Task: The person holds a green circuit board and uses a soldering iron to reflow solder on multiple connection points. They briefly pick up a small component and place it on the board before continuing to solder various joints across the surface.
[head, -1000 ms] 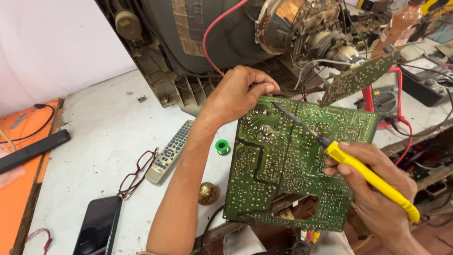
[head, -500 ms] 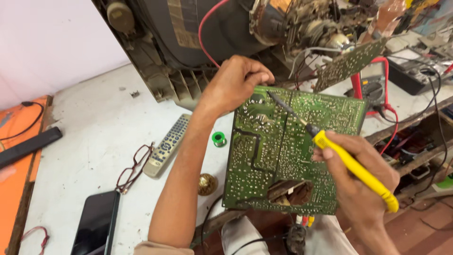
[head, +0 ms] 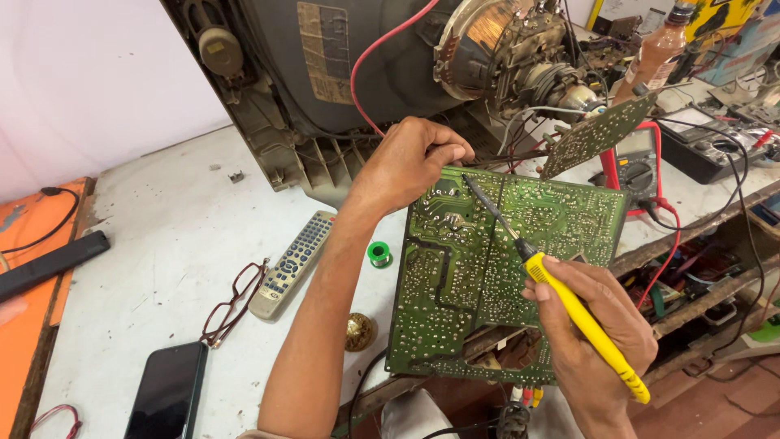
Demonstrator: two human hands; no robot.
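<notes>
Circuit board [head: 504, 276], green and turned solder side up, is lying tilted at the front edge of the table [head: 179, 244], its far edge leaning toward the opened rear of an old picture-tube television [head: 357, 73]. The left hand [head: 406, 167] is curling its fingers over the board's upper left corner, steadying it. The right hand [head: 597, 325] is closing around the yellow handle of a soldering iron [head: 561, 297] in a pen-like grip, and the iron's dark tip is resting on, or just above, the joints near the upper left part of the board; actual contact cannot be told. No smoke or fresh bright solder is showing, so the work is judged to be in its middle stage: the board is already out of the set and exposed, one joint is being addressed, and refitting is not yet begun. A small green spool of solder wire [head: 378, 254] is lying just left of the board, untouched. A remote control [head: 292, 264], spectacles [head: 231, 305] and a dark phone [head: 168, 390] are lying farther left, and a red-cased multimeter [head: 638, 167] is sitting beyond the board's right corner.
</notes>
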